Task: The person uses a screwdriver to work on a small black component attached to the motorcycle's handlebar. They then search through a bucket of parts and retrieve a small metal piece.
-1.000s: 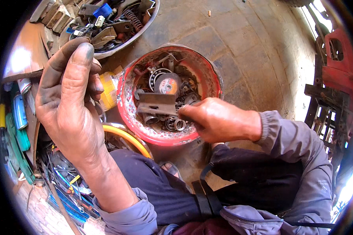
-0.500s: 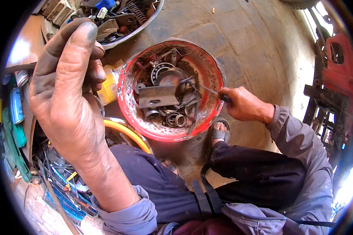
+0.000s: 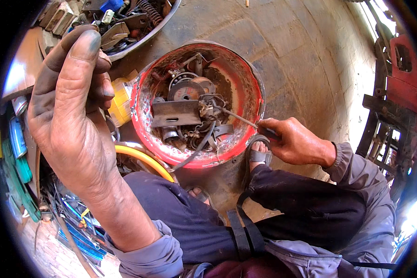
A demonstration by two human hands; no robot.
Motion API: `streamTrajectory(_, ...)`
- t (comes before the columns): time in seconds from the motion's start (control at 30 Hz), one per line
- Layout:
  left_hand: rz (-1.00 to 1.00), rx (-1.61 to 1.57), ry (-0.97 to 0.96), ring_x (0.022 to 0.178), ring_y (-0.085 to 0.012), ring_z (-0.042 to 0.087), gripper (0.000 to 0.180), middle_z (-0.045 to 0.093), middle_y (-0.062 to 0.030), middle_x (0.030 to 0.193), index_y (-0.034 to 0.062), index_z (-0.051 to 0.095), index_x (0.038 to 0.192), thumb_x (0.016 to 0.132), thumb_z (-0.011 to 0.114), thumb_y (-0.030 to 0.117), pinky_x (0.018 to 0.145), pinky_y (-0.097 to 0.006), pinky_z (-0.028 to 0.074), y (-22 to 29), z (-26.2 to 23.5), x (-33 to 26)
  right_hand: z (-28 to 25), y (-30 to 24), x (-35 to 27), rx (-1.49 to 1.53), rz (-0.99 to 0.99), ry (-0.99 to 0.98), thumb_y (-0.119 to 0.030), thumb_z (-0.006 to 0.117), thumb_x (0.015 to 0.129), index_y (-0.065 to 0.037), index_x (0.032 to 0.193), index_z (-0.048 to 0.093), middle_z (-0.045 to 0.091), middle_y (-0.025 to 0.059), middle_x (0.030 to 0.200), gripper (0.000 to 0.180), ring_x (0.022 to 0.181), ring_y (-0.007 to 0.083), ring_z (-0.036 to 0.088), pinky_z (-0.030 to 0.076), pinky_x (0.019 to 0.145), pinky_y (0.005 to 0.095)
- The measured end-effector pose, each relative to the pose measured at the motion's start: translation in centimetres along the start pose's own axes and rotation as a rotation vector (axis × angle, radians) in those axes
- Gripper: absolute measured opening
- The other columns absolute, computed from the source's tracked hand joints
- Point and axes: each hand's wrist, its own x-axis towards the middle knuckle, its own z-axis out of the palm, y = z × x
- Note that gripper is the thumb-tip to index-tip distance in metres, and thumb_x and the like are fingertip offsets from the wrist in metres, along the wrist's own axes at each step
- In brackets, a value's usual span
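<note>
My left hand (image 3: pixel 72 109) is raised at the left, its fingertips dark with grime. Its fingers are curled and closed toward the thumb; whatever they may hold is hidden. My right hand (image 3: pixel 299 140) is closed round the dark handle of a screwdriver (image 3: pixel 238 116). The shaft reaches over the rim of a red metal basin (image 3: pixel 251 99), and its tip touches a small tangled metal part (image 3: pixel 210 107) with a black hose (image 3: pixel 195 152). Around that part lie an angled metal plate (image 3: pixel 175 113), a round disc (image 3: pixel 186 91) and a bearing (image 3: pixel 183 78).
A large metal pan (image 3: pixel 143 41) of scrap parts and a spring stands at the far left. A yellow container (image 3: pixel 120 102) and a yellow hose (image 3: pixel 146 159) sit left of the basin. Tools and wires clutter the left side. A red metal frame (image 3: pixel 405 78) stands at the right.
The screwdriver in my right hand has shifted nearer to me, its tip now at the tangled part. That part and its hose have moved, the hose now hanging over the near rim.
</note>
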Motion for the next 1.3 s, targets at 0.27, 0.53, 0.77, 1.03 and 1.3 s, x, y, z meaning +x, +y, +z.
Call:
streamTrajectory(0.27, -0.031, 0.080, 0.043, 0.076, -0.0070, 0.059, 0.026, 0.068, -0.0066, 0.092, -0.0026, 0.066, 0.116, 0.094, 0.064, 0.011, 0.060, -0.019, 0.042, 1.2, -0.5, 0.1, -1.7, -4.7, 0.0, 0.113, -0.077, -0.009, 0.001, 0.059, 0.077, 0.005, 0.112, 0.061, 0.064, 0.0294, 0.079, 0.035, 0.076, 0.0415, 0.067, 0.053, 0.068, 0.0426)
streamTrajectory(0.53, -0.017, 0.055, 0.056, 0.069, -0.0081, 0.055, 0.024, 0.069, -0.0052, 0.092, -0.0010, 0.068, 0.115, 0.095, 0.063, 0.013, 0.059, -0.020, 0.042, 0.7, -0.8, -0.3, -5.4, -4.5, 1.4, -0.157, -0.074, 0.024, 0.003, 0.058, 0.076, 0.003, 0.103, 0.065, 0.066, 0.0251, 0.081, 0.028, 0.077, 0.0388, 0.068, 0.054, 0.070, 0.0431)
streamTrajectory(0.77, 0.018, 0.045, 0.016, 0.075, -0.0065, 0.058, 0.026, 0.069, -0.0055, 0.094, -0.0014, 0.066, 0.118, 0.096, 0.062, 0.013, 0.060, -0.018, 0.041, 0.8, -1.3, -0.4, -5.9, -0.3, 1.5, -0.465, -0.053, -0.028, 0.000, 0.059, 0.070, 0.001, 0.100, 0.067, 0.067, 0.0241, 0.083, 0.031, 0.081, 0.0395, 0.067, 0.054, 0.073, 0.0436)
streamTrajectory(1.03, -0.024, 0.062, 0.030, 0.079, -0.0059, 0.060, 0.027, 0.069, -0.0065, 0.095, -0.0020, 0.065, 0.119, 0.096, 0.062, 0.012, 0.061, -0.018, 0.042, 0.7, -1.2, -0.4, -2.0, 2.2, 3.1, -0.369, -0.139, -0.023, 0.003, 0.057, 0.073, -0.001, 0.106, 0.066, 0.064, 0.0260, 0.080, 0.035, 0.074, 0.0387, 0.067, 0.053, 0.068, 0.0445)
streamTrajectory(1.3, -0.040, 0.078, 0.020, 0.076, -0.0060, 0.059, 0.026, 0.070, -0.0051, 0.093, -0.0007, 0.067, 0.117, 0.095, 0.063, 0.013, 0.061, -0.018, 0.042, 0.6, -1.4, -0.4, -4.8, 0.6, 4.8, -0.420, -0.131, 0.184, 0.001, 0.057, 0.073, 0.002, 0.100, 0.064, 0.064, 0.0265, 0.076, 0.028, 0.076, 0.0428, 0.065, 0.053, 0.066, 0.0468)
